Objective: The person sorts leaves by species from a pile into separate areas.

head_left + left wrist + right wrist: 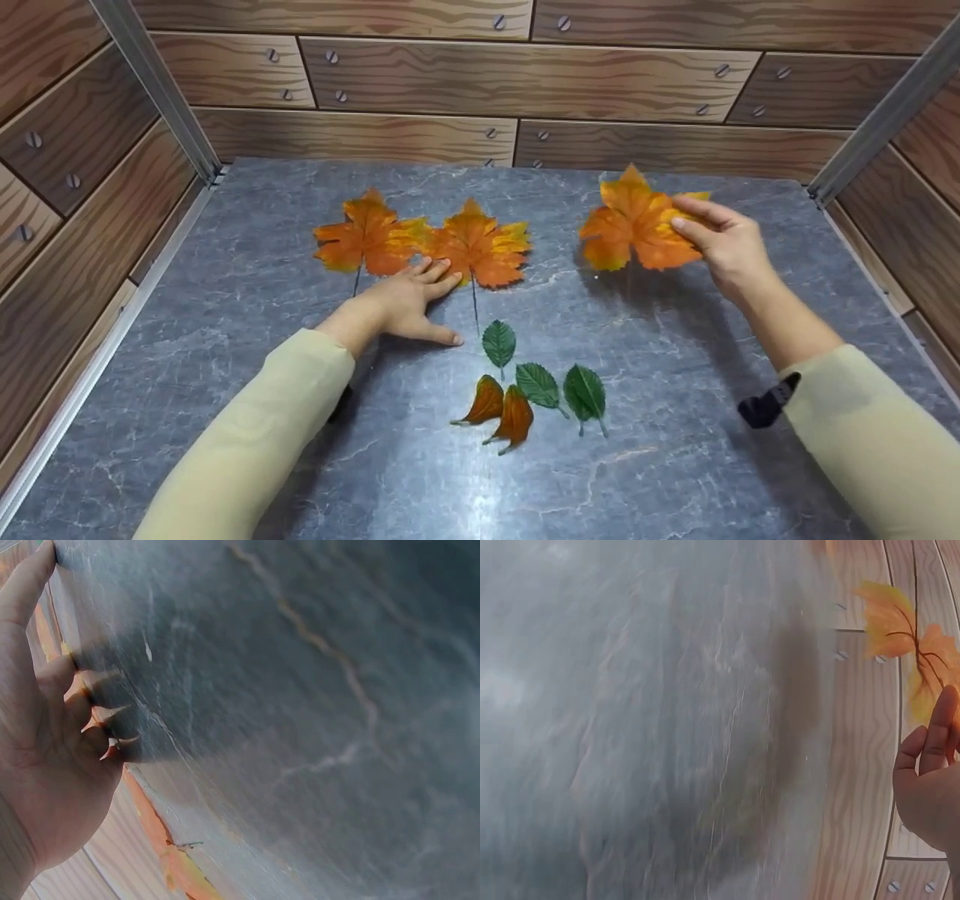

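Observation:
Two orange maple leaves lie side by side on the grey marbled table, the left maple leaf overlapping the middle maple leaf at its edge. My left hand has its fingers spread, fingertips resting on the lower edge of the middle leaf; in the left wrist view the hand lies at the left side. At the right, my right hand pinches a third maple leaf by its right edge, raised over the table with a shadow below it. The right wrist view shows the leaf's veined side.
Nearer me lie several green leaves and two small orange-brown leaves with short stems. Wood-patterned panels wall the table at the back and both sides, with metal posts in the corners.

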Demonstrator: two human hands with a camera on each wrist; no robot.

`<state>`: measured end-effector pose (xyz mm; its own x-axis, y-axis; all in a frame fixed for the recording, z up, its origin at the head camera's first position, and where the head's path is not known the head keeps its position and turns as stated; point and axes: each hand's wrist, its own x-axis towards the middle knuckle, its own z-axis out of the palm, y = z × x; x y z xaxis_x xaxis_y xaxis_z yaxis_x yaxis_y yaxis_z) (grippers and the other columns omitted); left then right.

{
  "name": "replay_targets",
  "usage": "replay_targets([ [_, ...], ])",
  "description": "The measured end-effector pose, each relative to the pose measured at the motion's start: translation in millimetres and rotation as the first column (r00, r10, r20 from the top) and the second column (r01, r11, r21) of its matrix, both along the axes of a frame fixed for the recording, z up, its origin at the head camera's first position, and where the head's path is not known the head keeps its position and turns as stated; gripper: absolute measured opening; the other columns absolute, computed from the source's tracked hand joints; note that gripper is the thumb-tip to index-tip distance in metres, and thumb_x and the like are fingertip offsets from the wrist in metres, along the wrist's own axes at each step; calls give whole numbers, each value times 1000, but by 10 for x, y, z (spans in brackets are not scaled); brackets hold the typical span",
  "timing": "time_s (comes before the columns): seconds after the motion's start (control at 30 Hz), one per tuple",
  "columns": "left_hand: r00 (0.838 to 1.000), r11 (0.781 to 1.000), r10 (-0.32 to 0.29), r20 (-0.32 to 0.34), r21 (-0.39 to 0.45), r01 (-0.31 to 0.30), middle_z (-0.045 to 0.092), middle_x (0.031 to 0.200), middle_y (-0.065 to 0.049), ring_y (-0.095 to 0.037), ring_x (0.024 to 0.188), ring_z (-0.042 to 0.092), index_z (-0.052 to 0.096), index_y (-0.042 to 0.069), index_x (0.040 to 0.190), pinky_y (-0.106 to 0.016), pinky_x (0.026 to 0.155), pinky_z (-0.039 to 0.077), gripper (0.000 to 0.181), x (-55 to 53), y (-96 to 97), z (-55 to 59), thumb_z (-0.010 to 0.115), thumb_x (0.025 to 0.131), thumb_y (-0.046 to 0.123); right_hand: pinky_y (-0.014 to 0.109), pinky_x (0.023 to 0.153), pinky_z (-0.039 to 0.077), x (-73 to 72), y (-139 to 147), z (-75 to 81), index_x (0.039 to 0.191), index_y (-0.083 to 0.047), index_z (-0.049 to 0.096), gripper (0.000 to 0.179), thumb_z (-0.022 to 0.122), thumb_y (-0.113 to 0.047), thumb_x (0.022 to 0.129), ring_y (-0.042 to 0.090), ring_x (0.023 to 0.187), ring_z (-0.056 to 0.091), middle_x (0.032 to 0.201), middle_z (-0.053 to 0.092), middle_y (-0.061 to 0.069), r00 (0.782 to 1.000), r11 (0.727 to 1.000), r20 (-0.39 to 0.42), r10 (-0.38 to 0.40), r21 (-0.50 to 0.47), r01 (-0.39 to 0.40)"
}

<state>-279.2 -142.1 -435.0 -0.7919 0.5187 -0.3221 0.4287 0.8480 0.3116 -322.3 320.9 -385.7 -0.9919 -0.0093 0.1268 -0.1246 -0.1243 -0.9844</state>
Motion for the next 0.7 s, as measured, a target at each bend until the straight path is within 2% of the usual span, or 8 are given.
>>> replay_targets([
  [0.07,1000,1000,-4,-3,2,4,-3,178,1,-31,163,-8,11,30,172,-62,127,13,112,-1,1,-8,63,87,82,22,73,61,-35,-46,-27,130,3,74,32,75,0,97,12,85,75,107,78,2,1000,1000,13,22,2,-22],
  [0.17,1000,1000,-6,-6,3,6,-3,178,1,-30,163,-8,11,30,172,-62,127,13,112,1,1,-8,63,87,82,22,68,60,-72,-119,-49,125,-4,79,26,75,-5,99,12,80,74,102,79,1,997,999,58,46,16,-48],
  [0.3,1000,1000,-8,-9,-1,8,-3,178,1,-31,163,-8,11,30,172,-61,127,13,112,2,0,-10,63,88,82,22,65,57,-118,-217,-87,129,-6,76,30,76,-7,99,11,77,71,101,78,1,991,998,121,63,1,-63],
  [0.37,1000,1000,-9,-11,-8,9,-3,178,1,-31,163,-7,10,30,172,-61,127,13,112,1,-1,-10,63,88,82,22,67,58,-147,-266,-114,133,-4,73,33,74,-6,100,11,79,71,102,78,1,988,997,135,72,-19,-70],
  [0.57,1000,1000,-12,-14,-27,11,-3,178,1,-30,163,-8,9,30,172,-61,128,12,111,-3,-4,-10,62,88,82,22,77,60,-243,-398,-232,139,3,66,37,69,0,102,12,89,73,107,76,2,989,996,123,77,-49,-71],
  [0.7,1000,1000,-12,-9,-25,12,-4,178,1,-30,163,-8,9,30,172,-61,128,11,111,-4,3,-7,62,88,82,20,78,59,-289,-439,-336,138,8,66,36,68,3,101,10,90,72,106,76,-1,992,999,116,45,8,-46],
])
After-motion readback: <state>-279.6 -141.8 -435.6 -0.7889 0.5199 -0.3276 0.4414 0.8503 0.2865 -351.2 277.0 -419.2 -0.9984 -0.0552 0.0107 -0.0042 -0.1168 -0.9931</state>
